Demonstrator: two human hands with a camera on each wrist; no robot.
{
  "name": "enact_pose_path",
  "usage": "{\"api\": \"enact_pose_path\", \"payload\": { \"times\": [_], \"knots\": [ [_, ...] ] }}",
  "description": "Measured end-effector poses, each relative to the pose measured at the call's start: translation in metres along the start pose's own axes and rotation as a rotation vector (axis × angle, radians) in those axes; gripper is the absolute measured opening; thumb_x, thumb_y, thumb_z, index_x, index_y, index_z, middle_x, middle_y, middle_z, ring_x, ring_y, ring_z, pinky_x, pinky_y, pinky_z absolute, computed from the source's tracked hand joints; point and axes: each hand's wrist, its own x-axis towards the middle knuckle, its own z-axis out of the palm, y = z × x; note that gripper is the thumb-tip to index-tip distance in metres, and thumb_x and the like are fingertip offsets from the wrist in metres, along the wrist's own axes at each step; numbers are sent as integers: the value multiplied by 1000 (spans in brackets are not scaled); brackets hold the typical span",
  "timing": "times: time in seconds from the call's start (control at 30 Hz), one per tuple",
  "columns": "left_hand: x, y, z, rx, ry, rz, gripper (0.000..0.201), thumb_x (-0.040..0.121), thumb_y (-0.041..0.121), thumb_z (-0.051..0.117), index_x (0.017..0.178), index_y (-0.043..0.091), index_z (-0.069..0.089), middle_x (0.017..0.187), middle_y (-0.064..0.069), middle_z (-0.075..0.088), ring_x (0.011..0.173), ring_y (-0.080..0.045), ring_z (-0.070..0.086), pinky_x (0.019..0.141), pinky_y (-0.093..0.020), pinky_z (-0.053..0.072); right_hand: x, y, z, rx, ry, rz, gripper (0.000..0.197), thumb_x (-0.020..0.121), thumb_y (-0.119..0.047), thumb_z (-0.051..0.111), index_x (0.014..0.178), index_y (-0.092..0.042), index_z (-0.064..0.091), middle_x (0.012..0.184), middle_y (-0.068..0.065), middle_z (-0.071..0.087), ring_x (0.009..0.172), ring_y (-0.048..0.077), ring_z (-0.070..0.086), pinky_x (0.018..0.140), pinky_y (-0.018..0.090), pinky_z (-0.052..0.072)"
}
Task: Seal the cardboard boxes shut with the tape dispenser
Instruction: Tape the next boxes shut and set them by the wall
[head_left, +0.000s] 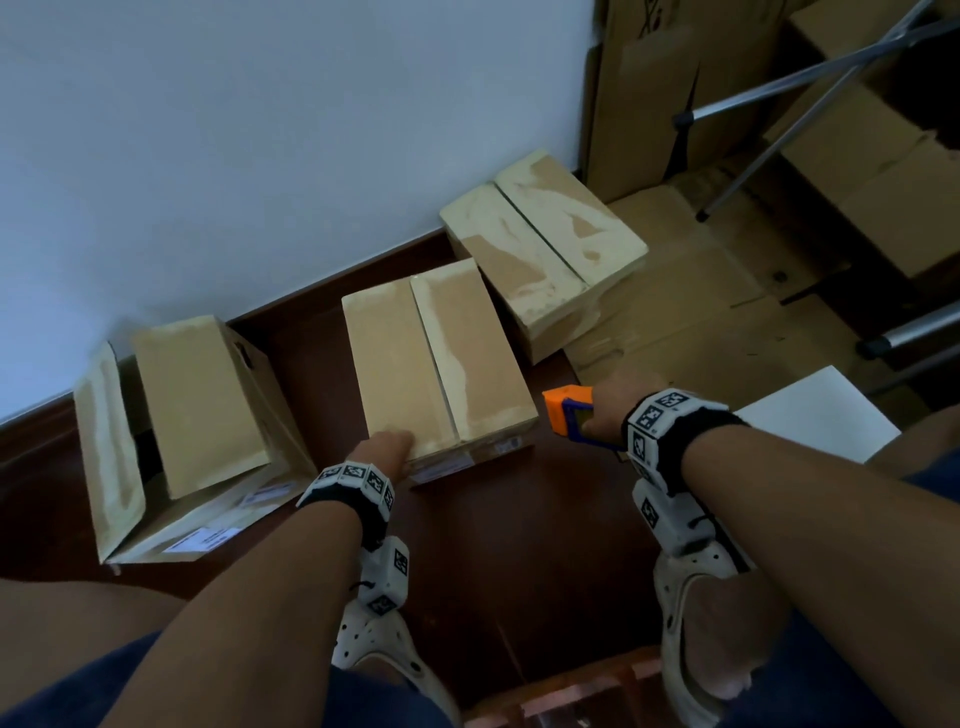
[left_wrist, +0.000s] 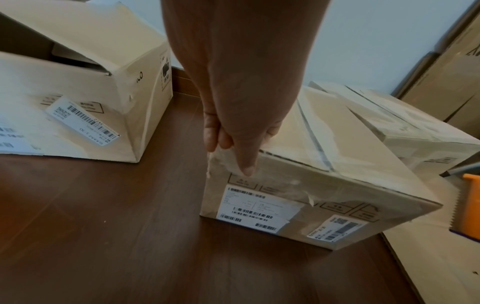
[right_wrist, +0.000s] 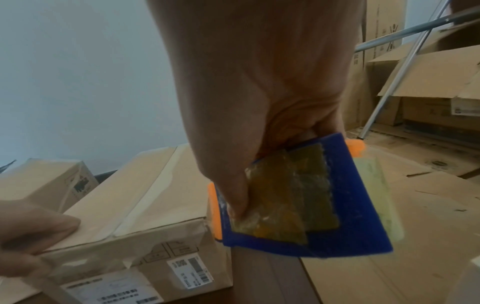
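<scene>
Boxes (head_left: 439, 358), three; tape dispenser (head_left: 566, 413), one

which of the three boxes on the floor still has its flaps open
The leftmost box, by the wall: its flaps stand up. The middle box and far right box have theirs folded flat.

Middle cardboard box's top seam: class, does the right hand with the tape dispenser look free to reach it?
Probably yes. The right hand holds the orange-and-blue tape dispenser just beside the closed middle cardboard box; nothing lies between, and the left hand rests only on the near left corner.
</scene>
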Motion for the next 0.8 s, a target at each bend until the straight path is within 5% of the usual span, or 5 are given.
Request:
{"api": "enact_pose_path", "payload": {
  "times": [0.4, 0.57, 0.67, 0.8],
  "knots": [
    [3, -2, -2, 2, 1, 5, 32, 92, 24, 55, 120, 11, 49, 120, -13, 52, 110, -32, 56, 88, -40, 48, -2, -28, -21, -83, -77, -31, 22, 91, -25, 52, 75, -11, 55, 59, 4, 44, 51, 18, 41, 52, 24, 38],
    [-1, -2, -3, -14, 2, 6, 30, 92, 25, 55, 119, 12, 49, 119, -13, 53, 108, -32, 57, 89, -43, 50, -19, -31, -32, -57, -60, -96, 41, 97, -17, 45, 59, -12, 28, 55, 4, 25, 46, 15, 24, 46, 24, 24],
    [-1, 2, -7, -2, -26, 6, 36, 92, 30, 56, 122, 12, 49, 122, -12, 52, 111, -31, 55, 90, -40, 49, -15, -26, -29, -21, -21, -71, 42, 94, -21, 50, 56, -13, 32, 53, 3, 29, 46, 15, 29, 49, 25, 30],
    [-5, 9, -27, 60, -34, 17, 47, 91, 54, 50, 109, 11, 55, 108, -8, 57, 102, -27, 58, 80, -38, 48, 0, -34, -21, 30, -20, -8, 34, 92, -29, 52, 64, -9, 53, 61, 6, 51, 60, 22, 56, 68, 31, 52]
  ]
}}
